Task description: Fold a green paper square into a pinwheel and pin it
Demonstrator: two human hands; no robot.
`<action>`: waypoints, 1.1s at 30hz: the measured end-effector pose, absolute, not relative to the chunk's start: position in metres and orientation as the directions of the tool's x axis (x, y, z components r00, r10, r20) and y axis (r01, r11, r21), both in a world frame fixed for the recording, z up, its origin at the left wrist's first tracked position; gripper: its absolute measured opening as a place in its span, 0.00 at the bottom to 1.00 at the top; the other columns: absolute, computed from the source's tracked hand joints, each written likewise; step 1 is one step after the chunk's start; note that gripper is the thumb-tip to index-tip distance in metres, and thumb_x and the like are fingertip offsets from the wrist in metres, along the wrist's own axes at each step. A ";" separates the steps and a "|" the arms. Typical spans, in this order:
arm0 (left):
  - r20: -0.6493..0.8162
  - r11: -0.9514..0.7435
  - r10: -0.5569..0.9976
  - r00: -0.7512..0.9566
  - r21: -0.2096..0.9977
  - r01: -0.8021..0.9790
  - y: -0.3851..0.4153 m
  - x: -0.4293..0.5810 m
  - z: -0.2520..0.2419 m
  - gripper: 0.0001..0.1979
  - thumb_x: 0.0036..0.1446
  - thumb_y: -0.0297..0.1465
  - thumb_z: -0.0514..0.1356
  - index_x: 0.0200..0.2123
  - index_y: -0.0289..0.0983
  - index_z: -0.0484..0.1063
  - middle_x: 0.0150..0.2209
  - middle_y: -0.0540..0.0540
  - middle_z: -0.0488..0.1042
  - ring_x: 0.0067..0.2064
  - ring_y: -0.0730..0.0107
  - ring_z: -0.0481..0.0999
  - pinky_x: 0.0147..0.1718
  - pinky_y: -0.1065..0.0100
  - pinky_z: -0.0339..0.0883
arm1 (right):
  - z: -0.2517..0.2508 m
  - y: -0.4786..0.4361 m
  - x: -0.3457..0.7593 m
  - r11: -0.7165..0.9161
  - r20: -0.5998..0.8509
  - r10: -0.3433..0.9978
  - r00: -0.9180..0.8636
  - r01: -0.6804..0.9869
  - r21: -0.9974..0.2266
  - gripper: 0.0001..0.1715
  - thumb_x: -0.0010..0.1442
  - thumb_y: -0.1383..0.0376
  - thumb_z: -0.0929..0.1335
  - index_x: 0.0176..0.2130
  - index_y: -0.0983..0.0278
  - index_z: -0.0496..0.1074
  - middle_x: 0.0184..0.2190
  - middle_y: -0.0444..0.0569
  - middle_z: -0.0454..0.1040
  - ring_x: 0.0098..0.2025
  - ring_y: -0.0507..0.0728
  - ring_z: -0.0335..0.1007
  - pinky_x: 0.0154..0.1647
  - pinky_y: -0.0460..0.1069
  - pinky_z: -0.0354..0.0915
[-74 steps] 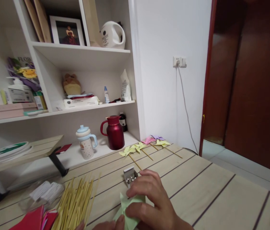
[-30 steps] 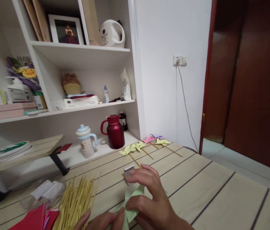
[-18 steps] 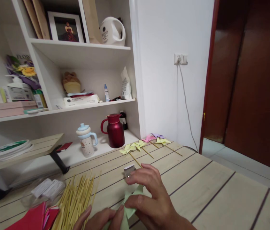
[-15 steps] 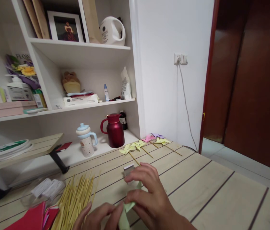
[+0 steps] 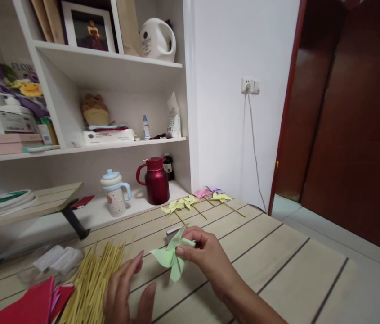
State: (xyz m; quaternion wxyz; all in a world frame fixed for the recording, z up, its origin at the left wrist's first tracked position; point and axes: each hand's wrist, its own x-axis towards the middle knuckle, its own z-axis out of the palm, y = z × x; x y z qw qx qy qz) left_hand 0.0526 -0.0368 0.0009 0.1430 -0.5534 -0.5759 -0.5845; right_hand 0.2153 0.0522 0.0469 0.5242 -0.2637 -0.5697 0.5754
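Observation:
Pinched at its centre by my right hand (image 5: 198,249) is a light green paper pinwheel (image 5: 167,257), its blades spread out above the table. My left hand (image 5: 125,288) is apart from it, lower and to the left, with thumb and fingers spread and nothing in them. Beside that hand lies a heap of thin yellow sticks (image 5: 91,279). Behind the pinwheel, a small grey-white box (image 5: 172,231) is partly hidden. Farther back lie finished pinwheels on sticks: yellow ones (image 5: 187,201), a pink one (image 5: 202,193) and a purple one (image 5: 214,189).
Red paper sheets (image 5: 28,306) lie at the table's left front, near a clear plastic box (image 5: 53,263) with white packets. On the shelf behind stand a red thermos jug (image 5: 157,182) and a blue-lidded cup (image 5: 115,198). The slatted table (image 5: 277,265) ends at the right.
My left hand has let go of the green paper and moved away, opening. My right hand now holds the pinwheel by its centre, with its blades showing. The view has shifted slightly.

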 end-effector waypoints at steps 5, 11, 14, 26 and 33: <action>0.740 -0.282 0.485 -0.466 0.637 0.718 -0.029 0.054 -0.011 0.32 0.53 0.47 0.61 0.58 0.40 0.63 0.42 0.45 0.72 0.44 0.57 0.72 0.48 0.51 0.64 | 0.045 0.050 0.213 0.296 0.349 0.890 -0.293 -0.209 -0.932 0.08 0.43 0.64 0.77 0.23 0.64 0.75 0.33 0.47 0.72 0.37 0.57 0.68 0.38 0.49 0.63; 0.637 -0.226 0.582 -0.506 0.724 0.652 -0.027 0.033 -0.014 0.31 0.51 0.40 0.64 0.57 0.36 0.62 0.43 0.43 0.72 0.44 0.60 0.75 0.44 0.56 0.71 | 0.039 0.049 0.207 0.307 0.355 0.880 -0.316 -0.193 -0.932 0.08 0.42 0.65 0.77 0.22 0.64 0.75 0.31 0.47 0.72 0.37 0.58 0.69 0.39 0.50 0.63; 0.668 -0.229 0.516 -0.536 0.710 0.665 -0.029 0.035 -0.010 0.26 0.55 0.41 0.61 0.54 0.36 0.65 0.42 0.43 0.73 0.43 0.61 0.74 0.45 0.56 0.69 | 0.040 0.050 0.207 0.285 0.340 0.885 -0.318 -0.206 -0.936 0.10 0.41 0.64 0.77 0.21 0.64 0.75 0.30 0.46 0.72 0.35 0.57 0.68 0.37 0.50 0.62; 0.961 -0.010 0.215 -0.175 0.182 0.983 -0.079 0.017 0.062 0.10 0.58 0.28 0.56 0.43 0.39 0.73 0.39 0.41 0.76 0.45 0.57 0.73 0.52 0.50 0.63 | 0.045 0.047 0.212 0.163 0.314 0.864 -0.393 -0.371 -0.914 0.14 0.41 0.59 0.78 0.24 0.65 0.76 0.29 0.45 0.70 0.33 0.55 0.65 0.34 0.48 0.61; 0.702 0.138 0.662 -0.263 0.230 0.963 -0.105 -0.029 0.069 0.13 0.58 0.38 0.54 0.38 0.43 0.77 0.40 0.47 0.81 0.42 0.58 0.78 0.41 0.59 0.70 | 0.037 0.054 0.214 0.029 0.225 0.876 -0.427 -0.419 -0.908 0.14 0.45 0.58 0.78 0.30 0.65 0.79 0.28 0.46 0.76 0.32 0.56 0.67 0.40 0.50 0.60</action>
